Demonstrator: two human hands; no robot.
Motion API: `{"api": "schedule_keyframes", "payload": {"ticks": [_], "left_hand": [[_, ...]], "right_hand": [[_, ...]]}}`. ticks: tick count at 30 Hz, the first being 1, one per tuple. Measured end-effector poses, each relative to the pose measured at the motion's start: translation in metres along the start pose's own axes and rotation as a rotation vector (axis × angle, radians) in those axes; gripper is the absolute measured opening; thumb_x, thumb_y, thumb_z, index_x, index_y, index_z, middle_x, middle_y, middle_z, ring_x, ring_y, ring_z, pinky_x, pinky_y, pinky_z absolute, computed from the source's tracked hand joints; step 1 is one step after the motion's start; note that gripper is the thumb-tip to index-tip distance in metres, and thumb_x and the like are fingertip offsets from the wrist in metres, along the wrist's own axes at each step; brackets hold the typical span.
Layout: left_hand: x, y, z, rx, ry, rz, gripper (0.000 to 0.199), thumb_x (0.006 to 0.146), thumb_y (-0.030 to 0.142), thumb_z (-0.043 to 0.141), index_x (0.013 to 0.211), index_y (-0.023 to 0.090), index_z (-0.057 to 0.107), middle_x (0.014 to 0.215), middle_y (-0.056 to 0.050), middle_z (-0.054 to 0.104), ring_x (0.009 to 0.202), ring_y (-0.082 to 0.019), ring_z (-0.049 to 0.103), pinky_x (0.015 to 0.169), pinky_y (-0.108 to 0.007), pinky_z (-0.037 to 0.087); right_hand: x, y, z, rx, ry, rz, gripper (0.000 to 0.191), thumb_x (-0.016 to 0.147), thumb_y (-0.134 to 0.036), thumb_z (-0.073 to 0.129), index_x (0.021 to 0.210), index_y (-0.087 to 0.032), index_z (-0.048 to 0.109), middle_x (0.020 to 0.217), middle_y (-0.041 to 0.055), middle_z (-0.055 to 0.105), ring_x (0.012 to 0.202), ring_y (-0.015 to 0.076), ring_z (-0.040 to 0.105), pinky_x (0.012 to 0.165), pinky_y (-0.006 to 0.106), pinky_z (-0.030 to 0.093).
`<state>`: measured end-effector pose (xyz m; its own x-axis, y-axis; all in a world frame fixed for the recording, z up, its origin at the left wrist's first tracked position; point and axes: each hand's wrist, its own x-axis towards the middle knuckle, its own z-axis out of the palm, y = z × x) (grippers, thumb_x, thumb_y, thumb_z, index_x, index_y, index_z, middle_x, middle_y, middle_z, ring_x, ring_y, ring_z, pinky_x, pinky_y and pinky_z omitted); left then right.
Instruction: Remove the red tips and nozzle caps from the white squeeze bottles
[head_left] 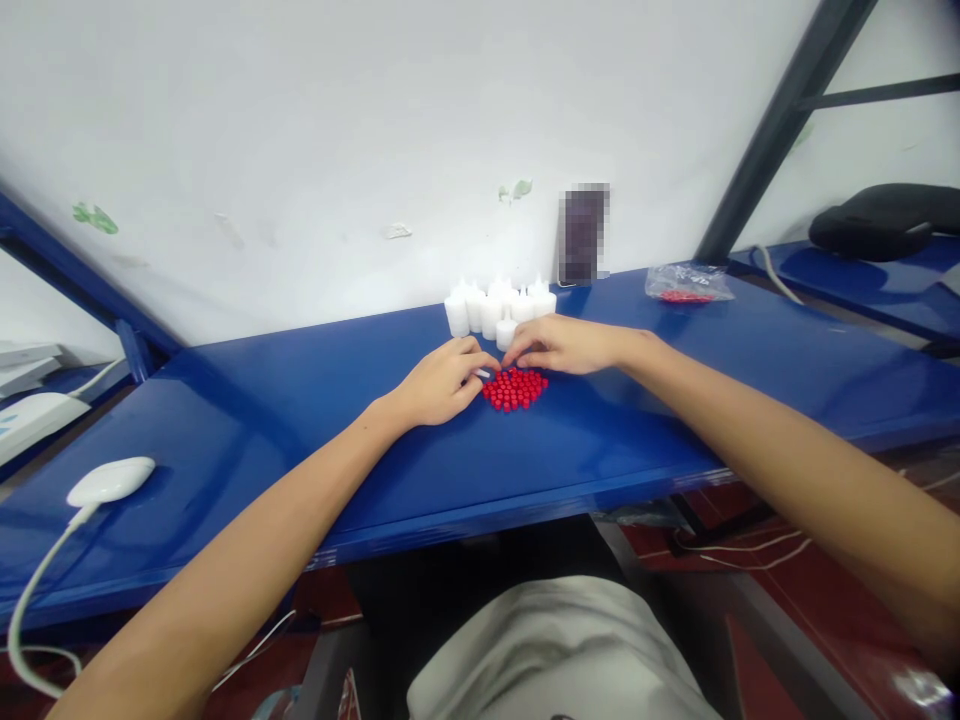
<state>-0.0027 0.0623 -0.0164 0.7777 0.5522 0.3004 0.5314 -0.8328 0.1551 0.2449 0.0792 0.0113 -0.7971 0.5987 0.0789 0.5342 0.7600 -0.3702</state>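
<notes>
A cluster of small red caps point(514, 390) lies on the blue table point(585, 425). At its left edge, my left hand point(448, 382) is closed on a small white piece point(482, 373) that sticks out between thumb and fingers. My right hand point(559, 343) is at the cluster's back edge, its fingers bent downward; whether they hold anything is too small to tell. Several white bottles with pointed tips point(491, 305) stand upright behind the hands, near the wall. One shorter white bottle point(506, 333) stands in front of them, beside my right fingertips.
A blurred dark rectangular object point(583, 235) leans against the wall. Farther right lies a clear plastic bag point(690, 283) with red pieces inside. A white device with a cable point(111, 482) rests on the table at the left. Dark metal posts point(780, 140) rise at the right.
</notes>
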Motion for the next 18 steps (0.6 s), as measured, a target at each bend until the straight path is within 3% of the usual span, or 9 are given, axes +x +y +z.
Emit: {"api": "schedule_keyframes", "payload": {"ticks": [9,13,16,18], "left_hand": [[-0.001,0.001,0.002,0.02,0.026,0.004,0.041,0.088,0.015,0.039,0.12,0.017,0.064,0.097,-0.008,0.059,0.093,-0.023,0.057,0.086,-0.039,0.05],[0.0,0.003,-0.001,0.074,0.129,-0.01,0.036,0.086,0.015,0.04,0.109,0.015,0.068,0.093,-0.008,0.059,0.085,-0.021,0.057,0.079,-0.036,0.05],[0.002,0.017,-0.015,0.186,0.18,0.071,0.034,0.086,0.017,0.039,0.103,0.015,0.069,0.09,-0.009,0.061,0.08,-0.02,0.057,0.076,-0.037,0.05],[0.0,0.041,-0.024,0.228,0.123,0.141,0.035,0.088,0.022,0.04,0.107,0.019,0.07,0.088,-0.009,0.063,0.08,-0.022,0.057,0.076,-0.041,0.051]], "right_hand": [[0.0,0.001,0.001,0.035,-0.001,-0.016,0.03,0.092,-0.021,0.055,0.114,-0.017,0.075,0.107,0.0094,0.073,0.091,0.0185,0.065,0.083,0.033,0.049],[0.001,0.001,0.002,0.064,-0.004,-0.033,0.028,0.092,-0.022,0.055,0.112,-0.018,0.075,0.106,0.0084,0.073,0.091,0.0185,0.065,0.083,0.032,0.049],[0.002,0.0,0.003,0.062,0.005,-0.026,0.026,0.091,-0.019,0.055,0.108,-0.017,0.075,0.104,0.0081,0.074,0.089,0.0183,0.065,0.082,0.032,0.049],[0.002,0.0,0.003,0.043,0.019,-0.008,0.024,0.089,-0.017,0.055,0.105,-0.016,0.074,0.1,0.0077,0.074,0.085,0.018,0.064,0.079,0.031,0.048]]}}
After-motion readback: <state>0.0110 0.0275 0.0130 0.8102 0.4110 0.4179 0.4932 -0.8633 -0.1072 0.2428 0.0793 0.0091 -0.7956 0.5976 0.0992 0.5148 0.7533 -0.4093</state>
